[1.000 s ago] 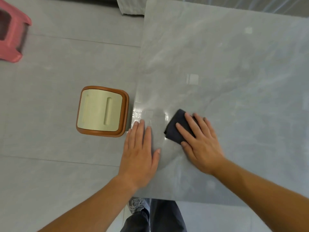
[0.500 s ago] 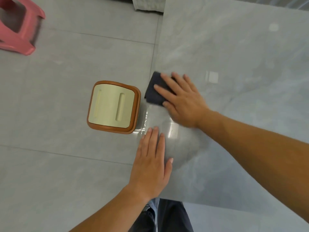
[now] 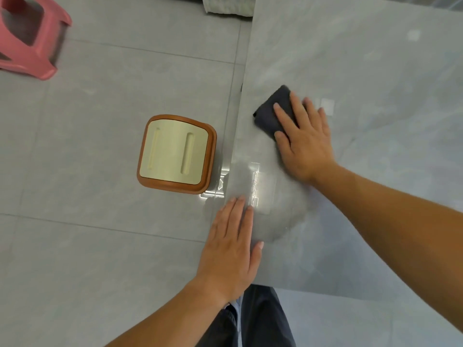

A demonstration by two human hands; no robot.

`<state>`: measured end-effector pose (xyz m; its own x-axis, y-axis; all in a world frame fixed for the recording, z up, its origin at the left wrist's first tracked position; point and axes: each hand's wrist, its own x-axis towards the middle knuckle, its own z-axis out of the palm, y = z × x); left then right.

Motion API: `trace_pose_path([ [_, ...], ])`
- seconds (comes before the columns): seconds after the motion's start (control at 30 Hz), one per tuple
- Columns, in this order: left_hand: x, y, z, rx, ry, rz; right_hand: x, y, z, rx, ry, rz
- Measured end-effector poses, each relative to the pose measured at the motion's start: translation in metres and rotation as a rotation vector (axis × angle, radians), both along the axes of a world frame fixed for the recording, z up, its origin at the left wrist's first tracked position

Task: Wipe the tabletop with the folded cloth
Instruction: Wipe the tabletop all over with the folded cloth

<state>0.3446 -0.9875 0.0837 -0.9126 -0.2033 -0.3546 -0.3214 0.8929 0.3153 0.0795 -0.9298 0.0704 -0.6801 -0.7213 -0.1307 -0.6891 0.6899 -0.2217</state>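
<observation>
The dark folded cloth [image 3: 271, 108] lies on the grey worktop [image 3: 375, 71], near its left edge. The right hand [image 3: 305, 144] presses it flat, fingers straight and spread over the cloth's nearer half. The left hand [image 3: 233, 249] rests palm down by the worktop's near left corner, fingers straight and close together, holding nothing. On the floor [image 3: 87, 246] just beside the worktop's edge stands a brown container [image 3: 210, 156]. Its cream lid [image 3: 172, 154] is shut, so its contents cannot be seen. A pink stool [image 3: 27, 38] stands well apart, at far left.
</observation>
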Motion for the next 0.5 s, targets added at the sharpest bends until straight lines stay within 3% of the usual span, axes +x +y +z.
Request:
trace_pose_path([
  [0.07, -0.002, 0.001, 0.001, -0.005, 0.007, 0.012, 0.016, -0.003, 0.001, 0.004, -0.005, -0.092],
  [0.2, -0.001, 0.005, 0.004, -0.001, -0.002, 0.031, 0.063, 0.061, -0.001, 0.012, -0.003, 0.310],
  [0.27, -0.001, 0.007, 0.005, -0.015, -0.001, 0.020, 0.049, 0.095, -0.002, 0.050, 0.014, 0.432],
  [0.33, 0.000, 0.008, 0.005, -0.005, 0.019, -0.014, 0.022, 0.111, -0.005, 0.049, 0.034, 0.262],
  [0.43, 0.000, 0.009, 0.005, -0.001, 0.044, -0.047, 0.011, 0.114, 0.000, 0.040, -0.021, -0.204],
  [0.5, 0.001, 0.012, 0.005, -0.018, 0.037, -0.054, 0.041, 0.117, 0.001, 0.030, -0.021, -0.269],
])
